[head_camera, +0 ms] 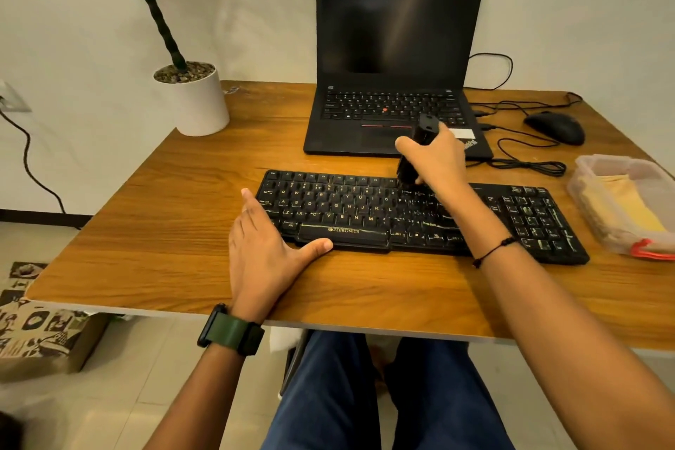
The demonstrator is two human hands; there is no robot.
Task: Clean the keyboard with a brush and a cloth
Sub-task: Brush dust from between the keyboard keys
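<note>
A black keyboard (pixel 350 208) lies across the middle of the wooden table (pixel 182 201). My right hand (pixel 440 161) grips a black brush (pixel 420 146) held upright, its bristles down on the keyboard's top row near the middle. My left hand (pixel 266 248) rests flat on the table against the keyboard's left front corner, fingers straight, thumb along the front edge by the space bar. A yellow cloth (pixel 628 208) lies folded inside a clear plastic box (pixel 599 166) at the table's right edge.
An open black laptop (pixel 398 47) stands behind the keyboard. A black mouse (pixel 555 128) and its coiled cable (pixel 526 161) lie at the back right. A potted plant in a white pot (pixel 197 102) stands at the back left corner.
</note>
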